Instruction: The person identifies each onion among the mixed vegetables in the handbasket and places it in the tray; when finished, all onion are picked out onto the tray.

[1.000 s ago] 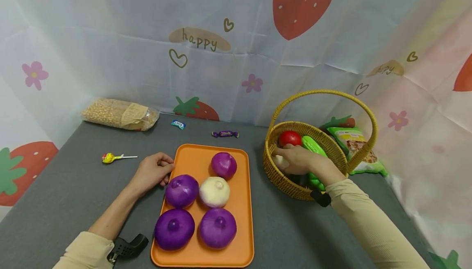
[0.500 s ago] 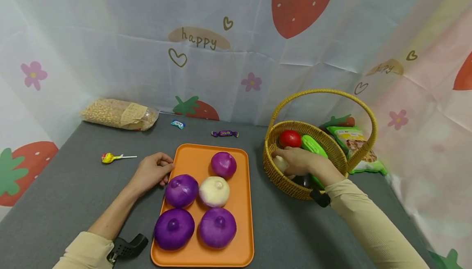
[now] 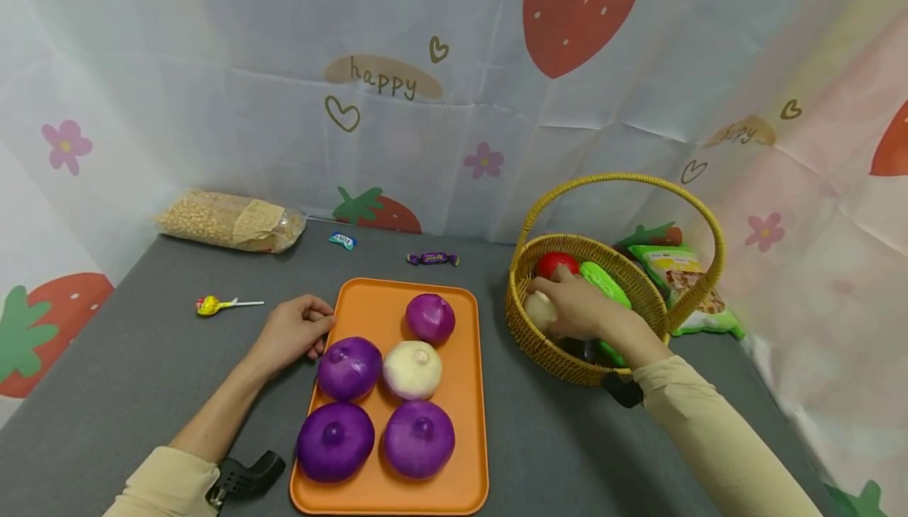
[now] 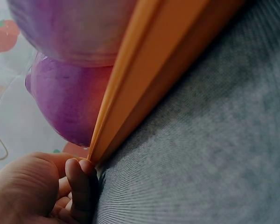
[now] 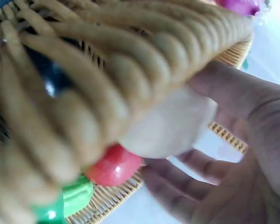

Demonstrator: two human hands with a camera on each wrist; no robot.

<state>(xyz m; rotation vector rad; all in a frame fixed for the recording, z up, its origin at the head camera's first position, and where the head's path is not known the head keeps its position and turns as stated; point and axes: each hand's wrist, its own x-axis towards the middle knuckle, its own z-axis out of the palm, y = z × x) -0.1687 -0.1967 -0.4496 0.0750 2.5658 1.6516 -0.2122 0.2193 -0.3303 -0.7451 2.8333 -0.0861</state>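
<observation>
My left hand [image 3: 292, 329] pinches the left rim of an orange tray [image 3: 463, 454] between thumb and fingers; the left wrist view shows the fingertips at the rim's corner [image 4: 94, 156]. On the tray sit several purple onions [image 3: 335, 440] and one white onion [image 3: 413, 370]. My right hand [image 3: 578, 306] reaches into a yellow wicker basket [image 3: 523, 336], thumb and fingers curled round another white onion [image 3: 541, 310]. A red tomato [image 3: 556, 264] and a bumpy green vegetable [image 3: 603, 284] lie beside that hand. Something dark [image 5: 51, 70] shows through the wicker; its kind is unclear.
A bag of pale kernels [image 3: 230, 221] lies at the back left. On the grey table [image 3: 163, 375] are a lollipop [image 3: 227, 305], a small blue wrapped candy [image 3: 344, 240] and a purple one [image 3: 433, 258]. A green snack packet [image 3: 684, 288] leans behind the basket, whose handle arches high.
In the basket, my right hand has shifted slightly up and back, and more of the white onion shows beside it. The left hand and the tray stay put.
</observation>
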